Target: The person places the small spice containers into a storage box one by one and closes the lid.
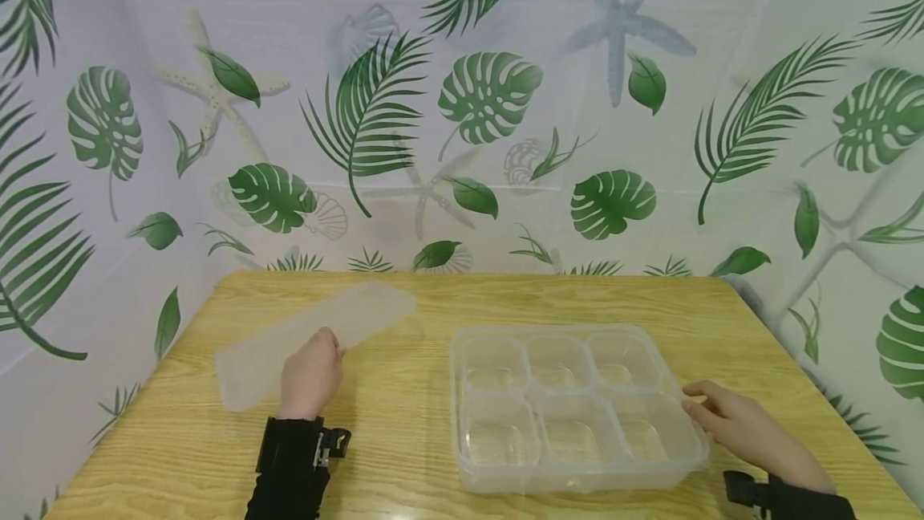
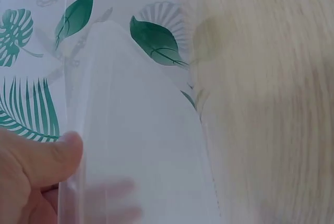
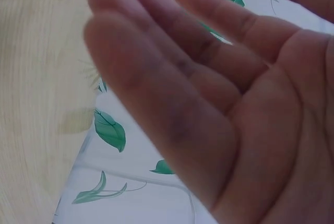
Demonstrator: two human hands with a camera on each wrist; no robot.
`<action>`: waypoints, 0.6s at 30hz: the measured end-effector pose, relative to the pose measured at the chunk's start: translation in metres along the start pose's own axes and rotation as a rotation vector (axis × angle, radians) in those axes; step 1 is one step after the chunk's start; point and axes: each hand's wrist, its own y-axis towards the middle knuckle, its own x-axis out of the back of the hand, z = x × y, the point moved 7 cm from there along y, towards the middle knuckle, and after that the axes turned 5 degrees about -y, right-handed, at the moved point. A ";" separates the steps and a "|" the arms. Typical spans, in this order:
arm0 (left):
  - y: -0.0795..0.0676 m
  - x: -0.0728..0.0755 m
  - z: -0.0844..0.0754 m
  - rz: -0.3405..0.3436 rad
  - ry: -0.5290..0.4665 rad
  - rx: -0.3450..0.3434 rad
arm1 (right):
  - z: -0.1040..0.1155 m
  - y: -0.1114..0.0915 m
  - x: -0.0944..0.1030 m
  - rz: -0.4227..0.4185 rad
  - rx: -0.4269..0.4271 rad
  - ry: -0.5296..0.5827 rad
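My left hand (image 1: 312,375) grips a frosted, translucent plastic lid (image 1: 263,355) by its near edge, tilted over the left side of the table. In the left wrist view the thumb (image 2: 65,156) lies on the lid's edge, and blurred fingers show through the sheet (image 2: 146,130) from behind. A clear plastic box (image 1: 577,476) with several compartments in two rows stands uncovered to the right. Beside its right rim is my right hand (image 1: 751,428), fingertips right at the edge. The right wrist view shows that palm (image 3: 271,125) with its fingers extended and nothing held.
The box stands on a wood-grain table (image 1: 404,440). Behind the table and along both sides hangs a white sheet (image 1: 541,247) printed with green leaves, starfish and shells. Both wrists carry black straps over dark sleeves (image 1: 289,464).
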 end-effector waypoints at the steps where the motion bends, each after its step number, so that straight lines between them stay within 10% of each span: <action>1: 0.000 0.002 -0.001 -0.018 0.014 -0.004 | 0.001 0.000 0.001 -0.010 0.005 -0.020; 9: 0.000 0.019 -0.008 -0.224 0.076 -0.042 | 0.010 -0.004 0.012 -0.156 0.055 -0.127; 18: 0.002 0.032 -0.009 -0.328 -0.213 0.042 | 0.026 -0.015 0.029 -0.375 0.121 -0.101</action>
